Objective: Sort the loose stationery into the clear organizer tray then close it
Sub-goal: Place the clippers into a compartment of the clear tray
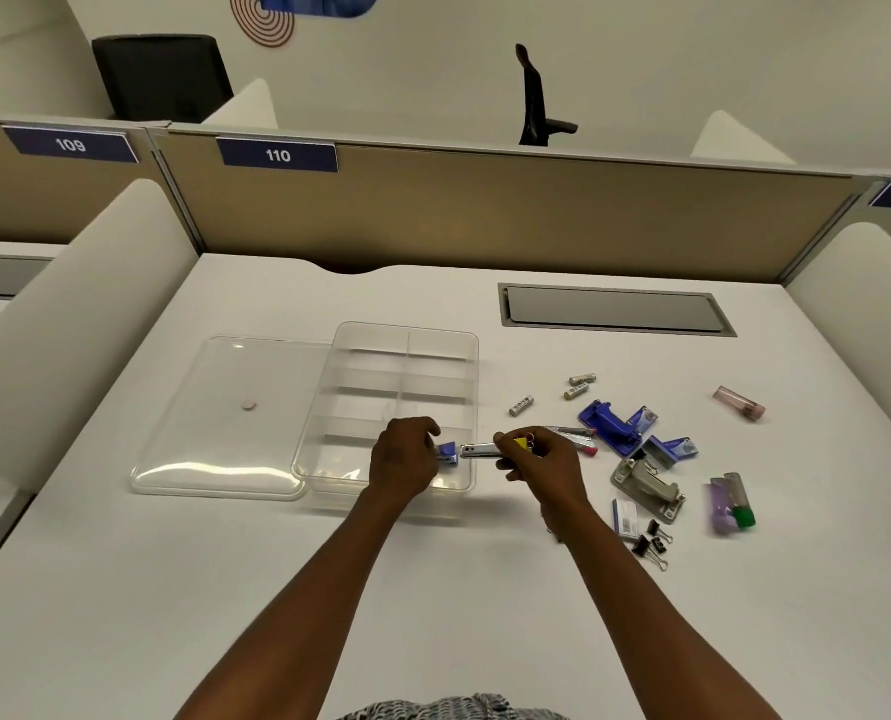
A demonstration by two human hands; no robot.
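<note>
Left hand (404, 459) pinches small blue stapler (447, 452) over near-right compartment of clear tray (329, 407). Right hand (539, 462) grips metal staple strip (480, 451) plus yellow binder clip (524, 442), just beside tray's right wall. Lid (215, 423) lies open, left of tray. Risk: w/ two items in one grip, clip may slip & land in wrong compartment or on desk; strip may snag stapler

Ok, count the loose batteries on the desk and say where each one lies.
3. All lie right of the organizer tray: one battery nearest it, a second further right, the third just behind that. Others may hide under the clutter.
</note>
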